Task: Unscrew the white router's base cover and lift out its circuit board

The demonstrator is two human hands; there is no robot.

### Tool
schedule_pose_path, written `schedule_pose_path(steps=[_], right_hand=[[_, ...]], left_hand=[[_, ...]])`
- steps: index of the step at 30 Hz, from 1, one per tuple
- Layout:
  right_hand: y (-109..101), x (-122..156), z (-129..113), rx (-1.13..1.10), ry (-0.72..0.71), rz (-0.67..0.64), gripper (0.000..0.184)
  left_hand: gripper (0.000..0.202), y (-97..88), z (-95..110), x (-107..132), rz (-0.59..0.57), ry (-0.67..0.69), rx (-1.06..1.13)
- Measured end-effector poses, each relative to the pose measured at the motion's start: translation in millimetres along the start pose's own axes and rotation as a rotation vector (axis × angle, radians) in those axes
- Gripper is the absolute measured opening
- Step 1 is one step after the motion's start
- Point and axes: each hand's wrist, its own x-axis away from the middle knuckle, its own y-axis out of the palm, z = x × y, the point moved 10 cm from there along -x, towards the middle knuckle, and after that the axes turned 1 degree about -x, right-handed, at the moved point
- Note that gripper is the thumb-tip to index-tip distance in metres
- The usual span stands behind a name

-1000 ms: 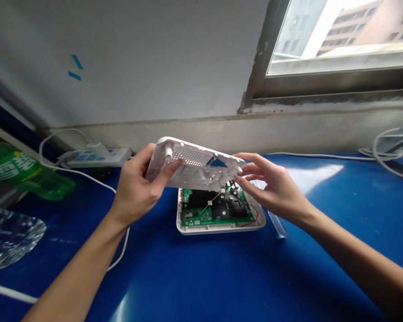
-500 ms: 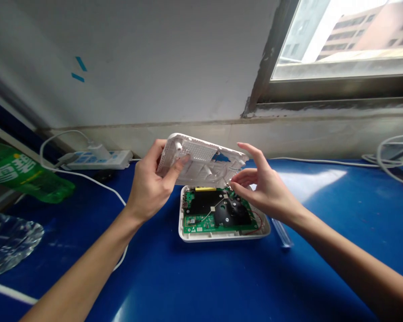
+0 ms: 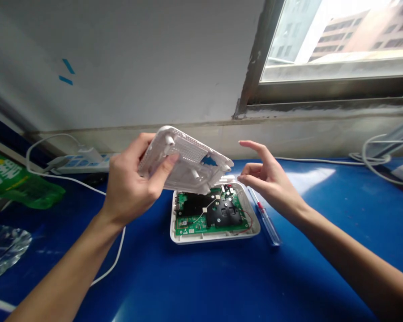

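Grey wall (image 3: pixel 147 58) behind blue tabletop (image 3: pixel 208 281). On it, open white device base (image 3: pixel 215 238), lying flat. Perforated white cover (image 3: pixel 184 172) fully off, held tilted above base's rear left part. Green circuit board (image 3: pixel 203 225) exposed, seated in base. Opening looks done to me; cover and base unjoined. My left hand (image 3: pixel 132 179) clamped on cover, thumb inside. My right hand (image 3: pixel 272 174) near cover, nothing visibly held: index raised apart, thumb near curled fingers. Clear-handled screwdriver (image 3: pixel 268 223) beside base.
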Motion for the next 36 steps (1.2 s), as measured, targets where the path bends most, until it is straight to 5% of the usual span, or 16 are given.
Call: schedule_pose_path(steps=[2,5,8,13,19,26,36], right_hand=[[0.1,0.8,-14.6,0.066,-0.101,0.007,0.058],[10.0,4.5,-40.8,0.237,-0.298,-0.018,0.035],[28.5,7.1,-56.2,0.404,-0.416,-0.088,0.025],[58.1,4.7,-58.1,0.697,-0.474,-0.163,0.016],[91.1,6.8,-49.3,0.943,-0.553,-0.244,0.016],[113.3,12.3,-43.6,1.055,-0.611,-0.307,0.02],[111.3,10.3,-23.9,0.87,-0.563,-0.381,0.007]], left_hand=[[0.018,-7.3,-10.5,-9.2,-0.018,-0.092,0.065],[0.036,10.6,-40.2,-7.6,-0.175,-0.349,0.35],[0.04,34.4,-63.1,13.5,-0.257,-0.589,0.579],[0.052,49.5,-79.3,59.1,-0.215,-0.836,0.717],[0.051,45.9,-83.3,85.4,-0.154,-0.892,0.759],[0.05,41.9,-86.7,88.9,-0.125,-0.858,0.72],[0.051,42.9,-85.2,90.0,-0.057,-0.847,0.694]])
